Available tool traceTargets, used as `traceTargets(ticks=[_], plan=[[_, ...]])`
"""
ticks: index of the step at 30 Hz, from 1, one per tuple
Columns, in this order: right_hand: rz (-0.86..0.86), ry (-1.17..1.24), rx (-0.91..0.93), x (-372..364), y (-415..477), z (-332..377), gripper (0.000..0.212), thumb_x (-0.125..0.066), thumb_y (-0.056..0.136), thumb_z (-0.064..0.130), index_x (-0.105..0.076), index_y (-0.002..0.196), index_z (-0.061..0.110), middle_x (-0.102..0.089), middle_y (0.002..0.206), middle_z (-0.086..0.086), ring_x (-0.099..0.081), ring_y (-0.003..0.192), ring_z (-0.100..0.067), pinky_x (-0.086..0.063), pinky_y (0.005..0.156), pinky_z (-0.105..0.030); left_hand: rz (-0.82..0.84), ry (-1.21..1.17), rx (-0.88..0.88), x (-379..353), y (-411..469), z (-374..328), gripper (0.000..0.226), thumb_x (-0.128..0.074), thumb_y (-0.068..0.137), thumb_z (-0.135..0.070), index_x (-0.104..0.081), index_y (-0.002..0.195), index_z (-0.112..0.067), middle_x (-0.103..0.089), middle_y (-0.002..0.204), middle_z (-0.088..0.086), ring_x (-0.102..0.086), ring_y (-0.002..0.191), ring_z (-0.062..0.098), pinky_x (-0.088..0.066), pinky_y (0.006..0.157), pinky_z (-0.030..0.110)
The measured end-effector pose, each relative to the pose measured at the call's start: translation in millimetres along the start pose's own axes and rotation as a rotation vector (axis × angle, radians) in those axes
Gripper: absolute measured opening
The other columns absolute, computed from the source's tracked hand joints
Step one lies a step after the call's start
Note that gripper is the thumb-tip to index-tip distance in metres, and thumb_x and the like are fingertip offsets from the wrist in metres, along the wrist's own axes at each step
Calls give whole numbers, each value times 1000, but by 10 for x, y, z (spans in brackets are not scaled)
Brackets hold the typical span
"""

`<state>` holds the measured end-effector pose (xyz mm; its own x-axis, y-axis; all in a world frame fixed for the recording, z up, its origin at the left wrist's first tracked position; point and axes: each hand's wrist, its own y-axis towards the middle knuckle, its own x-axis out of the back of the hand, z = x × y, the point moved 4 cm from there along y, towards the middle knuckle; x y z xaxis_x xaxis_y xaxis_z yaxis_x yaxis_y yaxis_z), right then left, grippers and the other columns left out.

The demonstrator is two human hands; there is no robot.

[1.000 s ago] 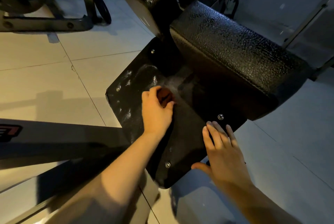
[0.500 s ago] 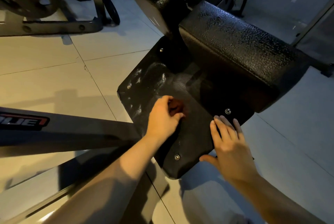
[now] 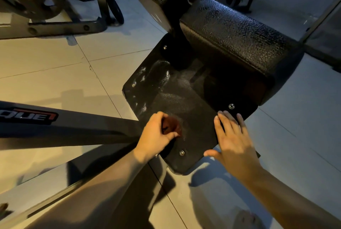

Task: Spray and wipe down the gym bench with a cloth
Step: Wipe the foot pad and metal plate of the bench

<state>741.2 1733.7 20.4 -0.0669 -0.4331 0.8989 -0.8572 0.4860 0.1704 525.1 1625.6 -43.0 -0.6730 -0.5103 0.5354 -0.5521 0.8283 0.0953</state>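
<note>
On the near part of the black plate (image 3: 186, 103) under the gym bench (image 3: 236, 38), the left grip (image 3: 155, 134) is curled round a reddish-brown cloth (image 3: 172, 126), which lies against the plate's surface. The right grip (image 3: 234, 142) lies flat on the plate's right edge, fingers straight and holding nothing, with its fingertips just short of a bolt (image 3: 231, 106). Shiny smears show on the plate's far-left part. A grey frame bar (image 3: 73, 127) runs up to the plate's left side.
</note>
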Motion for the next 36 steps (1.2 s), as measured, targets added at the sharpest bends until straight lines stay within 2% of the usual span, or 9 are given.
traceTargets(ticks=[3, 6, 10, 14, 19, 23, 28, 33, 36], plan=[[17, 4, -4, 14, 22, 1, 113, -64, 68, 75, -47, 145, -7, -48, 149, -26, -42, 144, -39, -31, 119, -59, 143, 62, -129, -128, -75, -102, 57, -90, 72, -35, -48, 110, -37, -52, 112, -12, -55, 103, 9, -48, 96, 35], [34, 16, -15, 2, 28, 12, 113, -59, 68, 76, -47, 145, -6, -49, 150, -25, -41, 145, -38, -29, 120, -58, -49, -26, 6, -9, -15, 25, 52, -89, 75, -28, -53, 112, -30, -55, 113, -8, -56, 105, 11, -45, 94, 28], [1, -4, -3, 12, -2, -4, 114, -64, 68, 76, -49, 144, -7, -49, 149, -26, -42, 144, -39, -31, 119, -59, 63, 31, -104, -115, -2, -112, 55, -89, 73, -32, -50, 113, -35, -53, 113, -11, -56, 106, 11, -47, 93, 30], [-28, -7, 9, 16, 1, 8, 111, -57, 72, 78, -50, 143, -7, -50, 148, -26, -42, 144, -40, -30, 119, -59, -133, -54, 56, 14, 42, 62, 51, -89, 76, -30, -55, 114, -28, -56, 110, -10, -55, 98, 5, -41, 87, 22], [-12, -26, 14, -15, -8, -13, 109, -40, 78, 79, -48, 145, -7, -48, 150, -26, -39, 146, -39, -28, 120, -59, 106, 45, -135, -141, -65, -108, 49, -88, 74, -31, -52, 106, -33, -55, 108, -14, -56, 100, 7, -47, 91, 29], [15, -12, 1, -13, -4, 13, 113, -36, 79, 84, -47, 146, -7, -47, 151, -26, -38, 146, -40, -27, 121, -59, -144, -88, 147, -9, -11, 90, 44, -89, 75, -29, -53, 100, -32, -63, 104, -9, -62, 97, 12, -51, 89, 32], [45, -11, -15, -8, 23, 14, 113, -53, 73, 80, -47, 145, -7, -48, 150, -26, -38, 146, -39, -23, 122, -57, 66, 29, -97, -277, -178, -296, 47, -87, 75, -29, -54, 108, -28, -57, 109, -11, -58, 103, 13, -42, 87, 26], [98, 11, -41, 5, 29, 37, 119, -69, 63, 77, -46, 147, -5, -46, 152, -24, -36, 148, -38, -19, 123, -56, -229, -130, 291, 25, -41, 74, 40, -88, 77, -27, -55, 99, -28, -66, 102, -7, -64, 99, 17, -53, 93, 38], [119, 24, -44, 2, 22, 21, 121, -73, 61, 76, -47, 146, -6, -47, 151, -25, -37, 147, -38, -18, 122, -56, -78, -86, 105, -204, -142, -196, 43, -88, 75, -29, -55, 102, -27, -62, 103, -9, -61, 99, 14, -49, 89, 32]])
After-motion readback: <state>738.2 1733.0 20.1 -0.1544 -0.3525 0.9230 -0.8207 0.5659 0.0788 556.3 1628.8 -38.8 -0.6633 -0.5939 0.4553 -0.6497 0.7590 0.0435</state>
